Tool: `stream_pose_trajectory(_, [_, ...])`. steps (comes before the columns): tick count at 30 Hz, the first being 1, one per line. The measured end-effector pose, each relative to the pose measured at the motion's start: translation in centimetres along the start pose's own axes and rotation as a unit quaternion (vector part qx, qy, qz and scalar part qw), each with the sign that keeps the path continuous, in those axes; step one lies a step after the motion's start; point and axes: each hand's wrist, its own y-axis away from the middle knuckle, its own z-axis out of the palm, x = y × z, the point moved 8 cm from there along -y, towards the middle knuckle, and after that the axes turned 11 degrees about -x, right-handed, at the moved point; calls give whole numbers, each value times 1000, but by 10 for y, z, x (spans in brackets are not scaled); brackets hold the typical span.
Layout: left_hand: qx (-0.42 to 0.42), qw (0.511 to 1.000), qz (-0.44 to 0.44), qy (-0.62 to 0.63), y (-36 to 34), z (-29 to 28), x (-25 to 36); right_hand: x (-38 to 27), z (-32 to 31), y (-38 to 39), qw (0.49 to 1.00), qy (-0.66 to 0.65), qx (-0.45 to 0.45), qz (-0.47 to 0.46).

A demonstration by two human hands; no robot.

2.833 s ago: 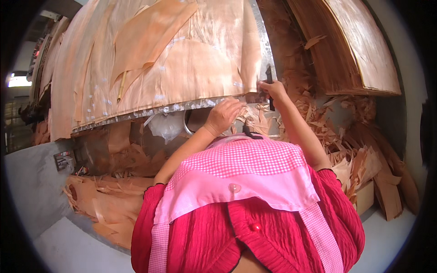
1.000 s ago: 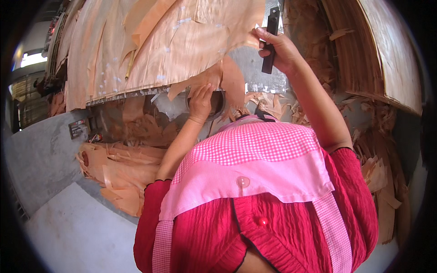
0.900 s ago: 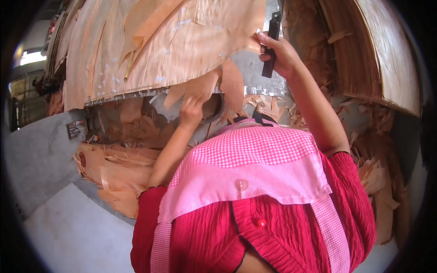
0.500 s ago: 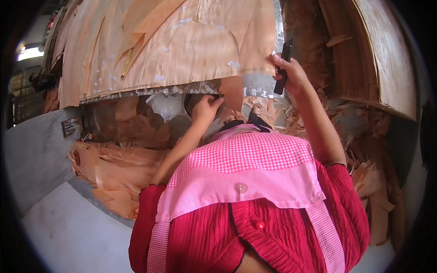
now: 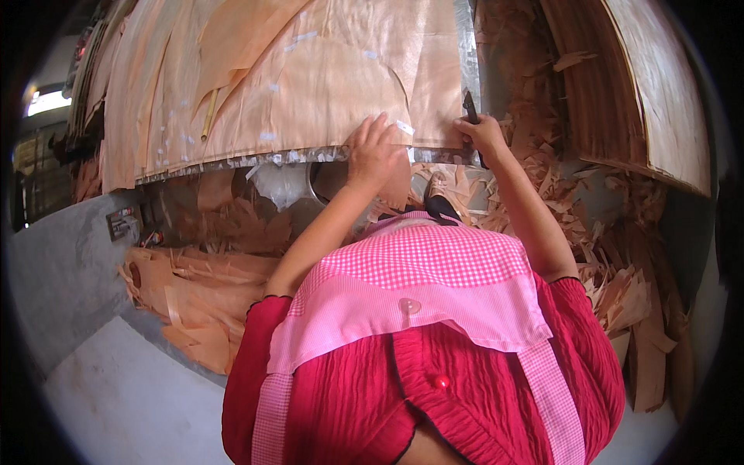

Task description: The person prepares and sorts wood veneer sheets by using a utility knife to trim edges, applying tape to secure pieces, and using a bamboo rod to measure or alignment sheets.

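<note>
My left hand (image 5: 373, 149) lies on the near edge of the pale wood veneer sheets (image 5: 294, 93), fingers outstretched, beside a white tape piece (image 5: 402, 128). A torn veneer piece (image 5: 395, 184) hangs just below it. My right hand (image 5: 484, 139) grips a long black bladed tool (image 5: 469, 105) upright at the right end of that edge, its lower part behind my fingers. A metal strip (image 5: 468, 46) shows along the sheets' right side. Under the near edge are a round metal container (image 5: 328, 178), partly hidden by my left arm, and a clear plastic bag (image 5: 279, 186).
A tall veneer stack (image 5: 620, 85) stands at the right, with loose scraps (image 5: 527, 201) beside and below it. More scrap veneer (image 5: 190, 294) lies at lower left by a grey concrete ledge (image 5: 66, 260). My foot (image 5: 435, 186) shows among scraps below the sheets.
My left hand has risen from below the edge onto the sheets. My right hand has moved down with the tool. The veneer now covers the bare metal exposed a second ago.
</note>
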Motion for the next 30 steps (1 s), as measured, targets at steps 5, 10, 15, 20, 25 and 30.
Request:
stream_pose_trajectory(5, [-19,999,38,1,-17,13,14,-25,9,14,989,-132,-66,1])
stream_pose_trajectory(10, [100,988,21,114,-35,-4,3,-78,34,31,953,-255,-145,-79])
stream_pose_trajectory(15, [109,746,-229,615,-52,-17,-87,-69,12,21,953,-277,-88,-92])
stream_pose_trajectory(20, [98,563,-198,797,-54,-17,-114,-31,33,23,966,-239,-101,-20])
stream_pose_trajectory(25, [82,564,-196,798,-53,-22,-106,-24,49,25,957,-262,-124,8])
stream_pose_trajectory(30, [109,560,-201,796,-51,-21,-109,-24,51,26,958,-250,-139,1])
